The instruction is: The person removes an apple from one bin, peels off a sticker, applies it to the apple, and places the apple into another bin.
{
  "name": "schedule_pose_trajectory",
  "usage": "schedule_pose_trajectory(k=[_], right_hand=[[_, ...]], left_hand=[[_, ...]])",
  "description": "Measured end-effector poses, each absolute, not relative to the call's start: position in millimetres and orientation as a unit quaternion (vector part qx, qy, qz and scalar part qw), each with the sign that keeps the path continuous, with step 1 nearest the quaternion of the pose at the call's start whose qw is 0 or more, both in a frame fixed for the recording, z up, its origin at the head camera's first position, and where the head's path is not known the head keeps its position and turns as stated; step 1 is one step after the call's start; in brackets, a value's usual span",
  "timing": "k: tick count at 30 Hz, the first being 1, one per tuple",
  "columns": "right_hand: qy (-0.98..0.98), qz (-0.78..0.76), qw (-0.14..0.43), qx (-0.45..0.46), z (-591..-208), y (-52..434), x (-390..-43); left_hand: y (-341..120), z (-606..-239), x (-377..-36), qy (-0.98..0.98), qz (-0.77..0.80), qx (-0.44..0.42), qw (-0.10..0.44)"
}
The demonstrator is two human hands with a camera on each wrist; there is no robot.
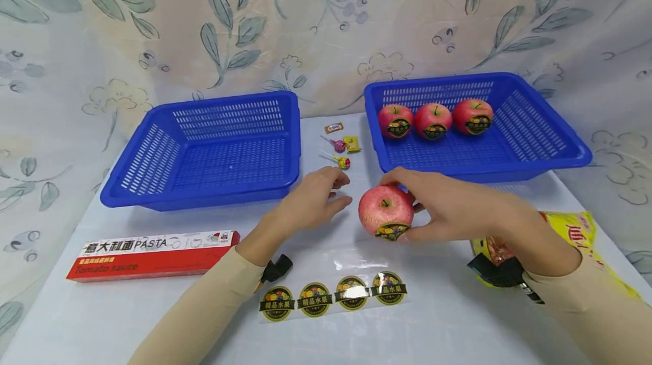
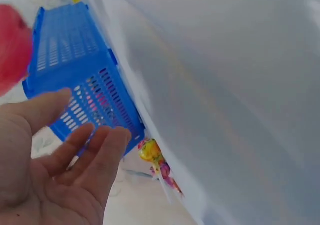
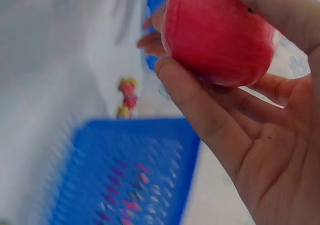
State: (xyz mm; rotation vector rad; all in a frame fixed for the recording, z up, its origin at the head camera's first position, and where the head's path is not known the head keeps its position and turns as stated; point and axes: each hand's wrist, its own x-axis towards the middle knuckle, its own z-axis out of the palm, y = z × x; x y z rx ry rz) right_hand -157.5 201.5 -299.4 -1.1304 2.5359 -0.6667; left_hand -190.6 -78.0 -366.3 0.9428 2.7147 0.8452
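My right hand (image 1: 438,204) grips a red apple (image 1: 383,209) with a black-and-gold label on its front, thumb and fingers round its right side. The right wrist view shows the same apple (image 3: 217,37) between thumb and fingers. To its left, my left hand (image 1: 317,198) holds nothing; its relaxed fingers point toward the apple, with a gap between. In front of both hands, a clear strip bears several round fruit labels (image 1: 314,299). The right blue basket (image 1: 479,171) behind my right hand holds three labelled apples (image 1: 433,120) along its back left part.
Another blue basket (image 1: 229,155) stands at left, with a red pasta box (image 1: 153,254) before it. Between the baskets lie two lollipops (image 1: 342,162) and small wrapped sweets (image 1: 351,144). A yellow food packet (image 1: 575,235) lies partly under my right forearm. A floral curtain (image 1: 326,25) hangs behind.
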Motion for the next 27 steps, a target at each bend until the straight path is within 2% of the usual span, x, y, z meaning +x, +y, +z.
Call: schedule_pose_trajectory(k=[6, 12, 18, 27], right_hand=[[0.882, -0.253, 0.148, -0.369, -270, 219, -174], [0.876, -0.298, 0.127, -0.358, -251, 239, -197], [0.881, -0.286, 0.137, -0.351, -252, 246, -227], [0.892, -0.287, 0.145, -0.317, -259, 254, -271]], left_hand=[[-72, -367, -197, 0.893, 0.273, 0.347, 0.088], [-56, -364, -204, 0.882, 0.324, 0.332, 0.087], [-42, -361, -210, 0.877, 0.349, 0.319, 0.086], [-29, -355, -216, 0.893, 0.334, 0.298, 0.042]])
